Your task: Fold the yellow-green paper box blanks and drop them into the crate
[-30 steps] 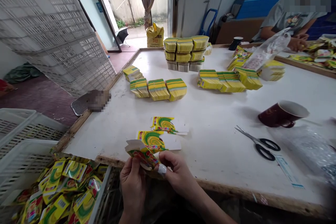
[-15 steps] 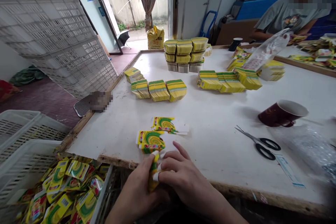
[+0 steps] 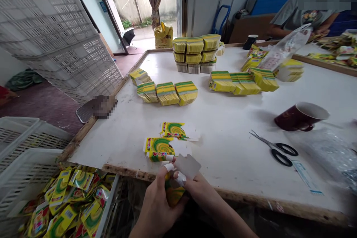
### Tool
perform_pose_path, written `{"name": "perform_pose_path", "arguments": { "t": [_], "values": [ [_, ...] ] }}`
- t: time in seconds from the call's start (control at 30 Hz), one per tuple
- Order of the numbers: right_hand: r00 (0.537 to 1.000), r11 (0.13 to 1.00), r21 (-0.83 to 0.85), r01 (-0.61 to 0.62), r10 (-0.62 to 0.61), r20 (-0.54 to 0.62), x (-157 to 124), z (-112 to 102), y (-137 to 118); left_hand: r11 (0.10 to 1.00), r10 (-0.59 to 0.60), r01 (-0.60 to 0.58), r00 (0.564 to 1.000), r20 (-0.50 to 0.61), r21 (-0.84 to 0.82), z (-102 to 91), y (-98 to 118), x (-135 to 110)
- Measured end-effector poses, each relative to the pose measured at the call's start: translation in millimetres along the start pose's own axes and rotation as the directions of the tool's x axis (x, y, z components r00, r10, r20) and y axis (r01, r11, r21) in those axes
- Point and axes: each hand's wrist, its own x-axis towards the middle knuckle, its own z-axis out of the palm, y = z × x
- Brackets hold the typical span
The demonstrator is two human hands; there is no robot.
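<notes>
At the table's near edge, my left hand [image 3: 156,202] is closed around a small yellow-and-green carton [image 3: 173,192]. Against its upper end presses my right hand [image 3: 199,189], thumb and fingers closed on the same carton. From between the fingers a pale greyish flap [image 3: 189,166] sticks out; whether it belongs to the carton I cannot tell. White tape covers several fingertips. Just beyond my hands lie flat printed cartons [image 3: 159,147], with another small group of flat cartons [image 3: 173,129] behind them.
Banded carton stacks [image 3: 169,93] stand mid-table, and a taller pile [image 3: 195,54] rises behind. At right are scissors [image 3: 275,148], a dark mug [image 3: 301,116] and bubble wrap [image 3: 326,152]. A crate of filled packets [image 3: 69,200] sits lower left. Another person [image 3: 292,15] sits far right.
My right hand has turned and drawn in, and the pale flap now shows above the fingers. My left hand has shifted slightly right with the carton. The view has tilted a little.
</notes>
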Motion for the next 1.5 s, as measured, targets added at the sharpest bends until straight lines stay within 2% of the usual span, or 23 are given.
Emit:
{"name": "perform_pose_path", "arguments": {
  "t": [0.13, 0.27, 0.37, 0.47, 0.57, 0.67, 0.77, 0.9, 1.03, 1.13, 1.2, 1.27, 1.3, 1.33, 1.37, 1.4, 1.43, 1.47, 1.5],
  "values": [
    [0.996, 0.996, -0.034, 0.082, -0.081, 0.029, 2.3, -2.7, 4.3, 0.999, -0.014, 0.012, 0.999, 0.037, 0.052, -2.6, -4.9, 5.9],
    [0.973, 0.941, -0.266, 0.209, -0.172, 0.154, -3.6, -3.0, 4.8, 1.000, -0.016, 0.016, 0.997, 0.074, 0.004, -0.7, -8.7, 10.1],
    [0.939, 0.857, -0.400, 0.324, -0.240, 0.247, -4.7, -3.6, 5.8, 1.000, -0.026, 0.026, 1.000, 0.009, -0.007, 4.8, -11.2, 9.6],
    [0.940, 0.818, -0.464, 0.340, -0.280, 0.196, -1.1, -8.4, 9.3, 0.997, -0.071, 0.076, 0.991, -0.113, 0.035, 6.1, -14.4, 6.6],
    [0.945, 0.779, -0.536, 0.325, -0.281, 0.165, -0.4, -15.8, 12.3, 0.989, -0.139, 0.146, 0.974, -0.178, 0.027, -1.9, -18.8, 3.3],
    [0.928, 0.722, -0.587, 0.366, -0.235, 0.290, -5.0, -19.7, 12.0, 0.986, -0.167, 0.162, 0.974, -0.152, -0.046, -14.6, -21.5, 2.3],
    [0.914, 0.687, -0.612, 0.391, -0.214, 0.345, -8.9, -21.4, 7.3, 0.993, -0.112, 0.107, 0.988, -0.109, -0.050, -25.5, -18.7, 5.4],
    [0.918, 0.690, -0.617, 0.378, -0.191, 0.348, -7.0, -29.6, -7.1, 1.000, -0.023, 0.023, 0.998, -0.050, 0.013, -35.5, -9.9, 13.8],
    [0.886, 0.731, -0.524, 0.438, -0.251, 0.391, -3.4, -34.2, -17.4, 0.999, -0.017, 0.017, 1.000, -0.001, 0.050, -39.2, -6.5, 19.6],
    [0.917, 0.785, -0.478, 0.395, -0.304, 0.259, -2.1, -25.2, -11.2, 0.997, -0.066, 0.067, 0.997, -0.034, 0.028, -35.6, -8.9, 19.2],
    [0.936, 0.840, -0.415, 0.350, -0.306, 0.171, -0.1, -17.2, -3.4, 0.984, -0.151, 0.142, 0.985, -0.080, -0.106, -33.6, -11.5, 16.9],
    [0.947, 0.878, -0.357, 0.320, -0.300, 0.114, 5.2, -12.0, 3.7, 0.914, -0.260, 0.169, 0.942, -0.211, -0.370, -36.3, -14.1, 14.1],
    [0.951, 0.870, -0.385, 0.308, -0.299, 0.085, 9.4, -11.1, 6.5, 0.848, -0.320, 0.112, 0.888, -0.330, -0.518, -40.0, -15.6, 12.9],
    [0.952, 0.841, -0.454, 0.293, -0.301, 0.056, 14.7, -11.1, 8.9, 0.768, -0.392, 0.013, 0.800, -0.454, -0.640, -45.1, -17.4, 11.9],
    [0.952, 0.794, -0.546, 0.269, -0.304, 0.028, 20.7, -11.7, 11.1, 0.684, -0.482, -0.093, 0.687, -0.544, -0.724, -51.0, -19.6, 11.0],
    [0.952, 0.734, -0.635, 0.241, -0.306, 0.007, 27.0, -12.6, 13.3, 0.604, -0.575, -0.181, 0.575, -0.582, -0.776, -57.1, -22.2, 10.3],
    [0.953, 0.678, -0.703, 0.214, -0.303, -0.003, 33.4, -13.3, 15.6, 0.522, -0.673, -0.202, 0.498, -0.546, -0.828, -62.4, -25.4, 9.5],
    [0.955, 0.638, -0.745, 0.194, -0.296, -0.004, 39.3, -13.7, 18.1, 0.451, -0.756, -0.189, 0.439, -0.486, -0.872, -66.2, -28.8, 8.7],
    [0.958, 0.618, -0.765, 0.181, -0.286, -0.004, 44.4, -13.6, 20.6, 0.385, -0.817, -0.145, 0.407, -0.409, -0.912, -68.1, -32.4, 7.9]
  ]
}}
